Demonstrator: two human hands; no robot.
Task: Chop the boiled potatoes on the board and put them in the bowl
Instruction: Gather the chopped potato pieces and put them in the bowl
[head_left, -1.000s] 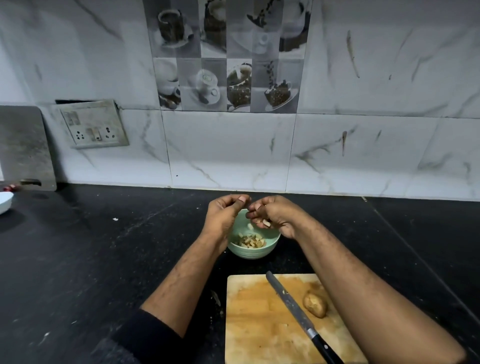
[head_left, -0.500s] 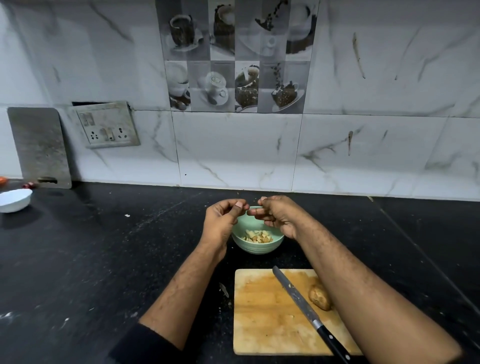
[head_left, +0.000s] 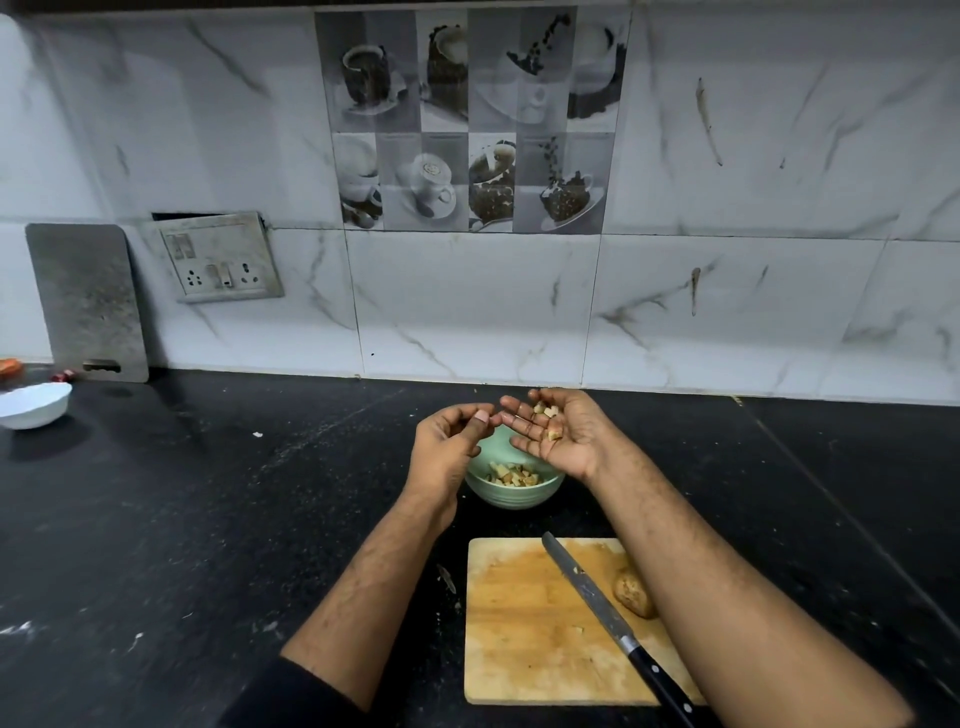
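- The right hand (head_left: 558, 434) lies palm up and spread flat above the green bowl (head_left: 514, 480), with a few potato cubes (head_left: 550, 422) stuck to its palm and fingers.
- The left hand (head_left: 452, 447) hovers beside it, fingers loosely curled, gripping nothing.
- The bowl holds chopped potato pieces (head_left: 511, 474), just beyond the wooden chopping board (head_left: 524, 623).
- On the board lie a black-handled knife (head_left: 608, 618) and, on its right, one whole boiled potato (head_left: 634, 592).
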